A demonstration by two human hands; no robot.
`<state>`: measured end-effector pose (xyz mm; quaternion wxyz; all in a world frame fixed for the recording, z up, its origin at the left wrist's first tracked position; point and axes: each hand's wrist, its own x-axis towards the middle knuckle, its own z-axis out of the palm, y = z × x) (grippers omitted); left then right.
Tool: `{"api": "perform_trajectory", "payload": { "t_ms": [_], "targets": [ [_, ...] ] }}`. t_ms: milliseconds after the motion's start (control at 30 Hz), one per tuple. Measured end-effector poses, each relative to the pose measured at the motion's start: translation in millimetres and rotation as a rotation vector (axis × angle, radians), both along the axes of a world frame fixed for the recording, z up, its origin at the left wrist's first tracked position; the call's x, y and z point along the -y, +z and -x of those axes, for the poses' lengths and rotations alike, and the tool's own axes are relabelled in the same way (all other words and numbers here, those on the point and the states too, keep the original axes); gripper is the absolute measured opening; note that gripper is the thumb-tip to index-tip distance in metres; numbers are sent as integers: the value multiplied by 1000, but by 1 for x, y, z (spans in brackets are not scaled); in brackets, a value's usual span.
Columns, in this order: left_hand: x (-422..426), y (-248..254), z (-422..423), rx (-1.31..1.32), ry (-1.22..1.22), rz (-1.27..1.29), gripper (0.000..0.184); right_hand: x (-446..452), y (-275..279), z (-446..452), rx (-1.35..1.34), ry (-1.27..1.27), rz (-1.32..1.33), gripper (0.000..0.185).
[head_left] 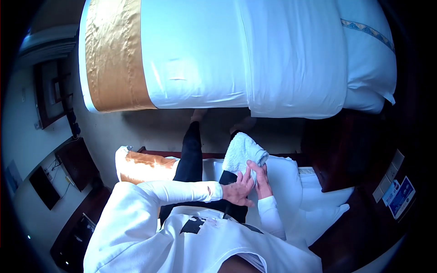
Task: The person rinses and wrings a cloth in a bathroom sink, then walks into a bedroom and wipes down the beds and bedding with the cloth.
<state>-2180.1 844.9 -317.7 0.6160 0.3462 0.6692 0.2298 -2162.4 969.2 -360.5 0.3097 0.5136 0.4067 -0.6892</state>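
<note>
A white towel [241,152] lies over the knee of my right leg, its right end folded or rolled. My right hand [261,178] is at the towel's lower right edge, with its fingers closed on the cloth. Beside it, my left hand [237,190] reaches across from the left with its fingers spread, resting over my dark-clothed thigh. Its fingertips are close to the towel and to my right hand. No object shows in my left hand.
I sit on a white bed [284,182] with an orange runner [148,166]. Ahead stands another white bed [200,54] with a gold runner [116,54]. A dark nightstand [348,150] is at the right, near a blue-and-white card [400,198]. My bare feet rest on the floor [150,134].
</note>
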Motion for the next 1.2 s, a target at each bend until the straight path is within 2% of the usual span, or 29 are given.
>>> {"api": "perform_trajectory", "payload": {
  "t_ms": [33, 67, 100, 133, 200, 267, 333, 400, 467, 533, 667, 700, 733, 767, 800, 867, 933, 1000, 1033, 1133, 1167, 1200],
  "targets": [
    [16, 6, -2, 49, 118, -68, 77, 10, -4, 9, -127, 9, -59, 62],
    [40, 11, 1, 99, 228, -138, 75, 20, -3, 21, -134, -3, -75, 62],
    [64, 17, 12, 240, 403, -233, 69, 32, 1, 35, -254, 114, -197, 61],
    [85, 25, 23, 259, 603, -303, 59, 47, 8, 51, -366, 231, -319, 61],
    [144, 24, 33, 167, 587, -155, 47, 87, 25, 96, -645, 245, -312, 57],
    [204, -1, 38, 40, 573, -25, 37, 132, 36, 149, -1056, 424, -566, 59],
    [251, -14, 57, -90, 594, 78, 30, 184, 30, 201, -1221, 633, -832, 58],
    [285, -23, 84, -203, 570, 102, 26, 234, 14, 246, -1280, 748, -1161, 47],
    [308, -30, 115, -201, 619, 179, 25, 269, -15, 273, -1280, 860, -1268, 34],
    [338, -51, 137, -396, 619, 52, 26, 277, -52, 266, -1275, 889, -1358, 30],
    [343, -61, 186, -545, 619, 61, 27, 247, -115, 144, -1198, 894, -1187, 26],
    [339, -66, 197, -597, 613, 24, 28, 244, -127, 111, -1155, 741, -1170, 28],
    [333, -71, 203, -653, 610, -14, 29, 246, -147, 75, -1002, 732, -1128, 34],
    [321, -74, 211, -749, 540, -62, 32, 242, -152, 47, -758, 753, -958, 39],
    [307, -76, 221, -792, 463, -102, 41, 239, -160, 20, -515, 669, -821, 36],
    [268, -94, 237, -938, 344, -222, 50, 232, -181, -16, -7, 473, -818, 36],
    [215, -115, 248, -989, 271, -327, 59, 223, -220, -62, 40, 183, -841, 38],
    [155, -135, 252, -1042, 207, -457, 66, 199, -184, -50, 5, 17, -888, 37],
    [126, -143, 248, -1074, 136, -444, 70, 190, -175, -42, -26, -33, -937, 37],
    [80, -185, 204, -1224, -130, -282, 79, 166, -99, 11, -384, -28, -1280, 36],
    [79, -204, 200, -1311, -131, -243, 82, 162, -86, 26, -537, -48, -1409, 36],
    [79, -210, 199, -1331, -133, -245, 78, 158, -78, 42, -639, -37, -1557, 42]
  ]
}}
